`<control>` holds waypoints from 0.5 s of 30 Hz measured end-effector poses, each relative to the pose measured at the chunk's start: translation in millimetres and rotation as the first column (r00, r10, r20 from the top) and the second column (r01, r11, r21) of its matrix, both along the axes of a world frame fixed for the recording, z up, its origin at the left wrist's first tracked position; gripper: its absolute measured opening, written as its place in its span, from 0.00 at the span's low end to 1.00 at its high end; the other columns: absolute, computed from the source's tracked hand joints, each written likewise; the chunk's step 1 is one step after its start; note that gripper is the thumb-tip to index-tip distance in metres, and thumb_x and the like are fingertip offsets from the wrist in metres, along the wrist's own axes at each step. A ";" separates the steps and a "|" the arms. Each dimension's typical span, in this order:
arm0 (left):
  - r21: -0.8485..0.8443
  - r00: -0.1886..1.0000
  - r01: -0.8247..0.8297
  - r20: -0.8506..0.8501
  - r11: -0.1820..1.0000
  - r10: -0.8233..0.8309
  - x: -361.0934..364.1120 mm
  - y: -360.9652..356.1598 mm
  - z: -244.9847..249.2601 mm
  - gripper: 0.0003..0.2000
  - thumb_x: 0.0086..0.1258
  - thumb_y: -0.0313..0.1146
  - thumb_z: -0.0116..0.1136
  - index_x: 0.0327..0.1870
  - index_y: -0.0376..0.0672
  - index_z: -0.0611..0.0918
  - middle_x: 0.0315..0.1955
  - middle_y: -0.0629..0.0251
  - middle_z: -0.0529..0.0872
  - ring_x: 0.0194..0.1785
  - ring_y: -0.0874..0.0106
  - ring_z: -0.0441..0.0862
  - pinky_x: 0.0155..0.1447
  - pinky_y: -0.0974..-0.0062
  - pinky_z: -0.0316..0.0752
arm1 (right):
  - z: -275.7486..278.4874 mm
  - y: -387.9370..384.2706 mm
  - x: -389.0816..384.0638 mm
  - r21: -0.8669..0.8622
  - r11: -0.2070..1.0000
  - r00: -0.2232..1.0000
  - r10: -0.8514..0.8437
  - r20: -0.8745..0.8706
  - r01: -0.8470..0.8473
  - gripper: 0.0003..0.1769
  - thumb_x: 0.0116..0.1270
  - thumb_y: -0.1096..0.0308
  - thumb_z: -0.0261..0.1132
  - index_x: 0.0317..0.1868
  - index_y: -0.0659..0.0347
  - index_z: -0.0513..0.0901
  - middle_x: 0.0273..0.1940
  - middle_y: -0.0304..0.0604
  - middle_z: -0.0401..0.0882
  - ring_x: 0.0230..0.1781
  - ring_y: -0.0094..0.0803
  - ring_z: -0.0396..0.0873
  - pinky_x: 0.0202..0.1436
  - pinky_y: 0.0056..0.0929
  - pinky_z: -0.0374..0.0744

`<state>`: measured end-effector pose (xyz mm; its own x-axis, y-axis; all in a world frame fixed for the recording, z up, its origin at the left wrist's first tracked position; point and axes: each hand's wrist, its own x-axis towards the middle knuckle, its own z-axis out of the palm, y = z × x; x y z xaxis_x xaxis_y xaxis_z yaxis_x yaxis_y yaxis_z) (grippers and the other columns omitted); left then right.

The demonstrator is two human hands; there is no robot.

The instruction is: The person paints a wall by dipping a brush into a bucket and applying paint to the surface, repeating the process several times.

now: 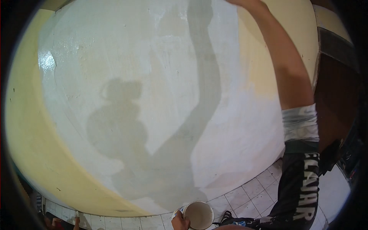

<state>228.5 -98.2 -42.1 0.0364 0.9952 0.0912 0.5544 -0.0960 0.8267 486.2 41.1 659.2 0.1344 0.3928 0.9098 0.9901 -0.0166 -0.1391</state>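
My left hand (179,221) is closed on the rim of a white bucket (199,215) at the bottom of the view. The bucket's inside is pale, and I cannot make out what is in it. My right arm reaches up along the right side, in front of the wall (165,115). At the top edge only a part of my right hand (245,3) shows; its fingers and anything in them are cut off. Wet-looking white paint covers most of the wall, with yellow at the left and upper right. A shadow of my head and raised arm falls across it.
White floor tiles (251,191) run along the wall's foot. My sandalled foot (227,215) stands right of the bucket. At the lower left, part of another person's hand (77,221) shows near the wall. A dark brown panel (337,92) stands at the right.
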 end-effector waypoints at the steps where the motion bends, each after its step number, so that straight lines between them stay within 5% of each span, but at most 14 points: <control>1: 0.037 0.999 -0.035 0.038 0.999 0.034 0.4 -1.3 -4.3 0.17 0.66 0.35 0.54 0.46 0.28 0.78 0.24 0.38 0.78 0.26 0.50 0.76 0.29 0.55 0.69 | -15.3 14.6 9.2 0.097 0.994 0.998 0.054 0.009 -0.055 0.15 0.74 0.72 0.57 0.56 0.69 0.80 0.44 0.50 0.83 0.41 0.36 0.80 0.48 0.41 0.79; 2: 0.075 0.995 -0.071 0.080 0.995 0.065 1.5 -1.4 -9.0 0.16 0.66 0.34 0.54 0.46 0.28 0.78 0.23 0.39 0.78 0.25 0.50 0.75 0.28 0.55 0.68 | -33.6 27.3 17.8 0.150 0.982 0.992 0.121 -0.030 -0.115 0.12 0.70 0.72 0.61 0.49 0.68 0.84 0.37 0.47 0.82 0.34 0.34 0.77 0.40 0.40 0.77; 3: 0.072 0.994 -0.072 0.084 0.995 0.066 1.7 -0.9 -15.4 0.16 0.66 0.34 0.54 0.46 0.28 0.78 0.23 0.39 0.78 0.25 0.50 0.75 0.28 0.55 0.68 | -54.5 26.3 34.2 0.028 0.977 0.944 0.197 0.266 -0.212 0.19 0.64 0.67 0.63 0.53 0.67 0.81 0.45 0.63 0.85 0.47 0.52 0.85 0.53 0.43 0.79; 5: 0.024 0.993 -0.103 0.067 0.994 0.102 -1.5 -0.3 -26.0 0.15 0.66 0.35 0.55 0.45 0.29 0.78 0.22 0.41 0.78 0.25 0.52 0.76 0.29 0.56 0.69 | -122.5 23.9 36.4 -0.035 0.981 0.957 0.192 0.217 -0.189 0.17 0.66 0.68 0.62 0.53 0.67 0.81 0.40 0.64 0.84 0.43 0.58 0.84 0.50 0.45 0.80; 6: 0.022 0.992 -0.104 0.068 0.994 0.102 -4.1 0.5 -24.7 0.15 0.66 0.35 0.55 0.45 0.29 0.78 0.22 0.41 0.78 0.25 0.52 0.76 0.29 0.56 0.69 | -154.1 12.4 31.6 -0.106 0.971 0.954 0.231 0.191 -0.214 0.14 0.66 0.69 0.59 0.47 0.69 0.82 0.41 0.65 0.84 0.45 0.61 0.82 0.52 0.54 0.79; 8: 0.097 0.999 -0.030 0.020 0.995 0.028 -7.9 1.8 -20.4 0.15 0.66 0.36 0.56 0.42 0.30 0.78 0.23 0.40 0.78 0.24 0.51 0.75 0.29 0.57 0.70 | -197.5 -13.9 20.8 -0.299 0.937 0.982 0.190 0.001 -0.181 0.13 0.66 0.71 0.58 0.48 0.68 0.82 0.40 0.66 0.83 0.44 0.61 0.82 0.50 0.53 0.79; 11: -0.006 0.985 -0.070 0.158 0.998 0.070 -4.6 2.9 -25.4 0.14 0.69 0.37 0.56 0.41 0.31 0.78 0.22 0.45 0.79 0.25 0.54 0.74 0.30 0.57 0.71 | -221.6 -38.9 22.0 -0.478 0.869 0.989 0.145 -0.006 -0.130 0.17 0.66 0.71 0.62 0.55 0.66 0.82 0.39 0.62 0.85 0.40 0.57 0.84 0.48 0.46 0.80; 13: -0.111 0.959 -0.034 0.276 0.993 0.064 -11.1 18.1 -90.4 0.15 0.72 0.37 0.54 0.43 0.29 0.78 0.23 0.49 0.79 0.26 0.58 0.74 0.30 0.58 0.71 | -198.3 -50.5 13.3 -0.568 0.813 0.988 0.153 0.001 -0.125 0.17 0.66 0.70 0.62 0.54 0.66 0.83 0.40 0.62 0.85 0.42 0.56 0.84 0.49 0.44 0.80; 15: -0.208 0.918 0.012 0.389 0.978 0.072 -14.0 20.3 -93.4 0.16 0.74 0.37 0.52 0.46 0.28 0.79 0.23 0.53 0.80 0.26 0.61 0.74 0.30 0.60 0.71 | -170.7 -39.0 16.6 -0.634 0.769 0.981 0.175 0.084 -0.083 0.16 0.66 0.68 0.64 0.52 0.65 0.84 0.46 0.61 0.85 0.48 0.53 0.84 0.56 0.40 0.79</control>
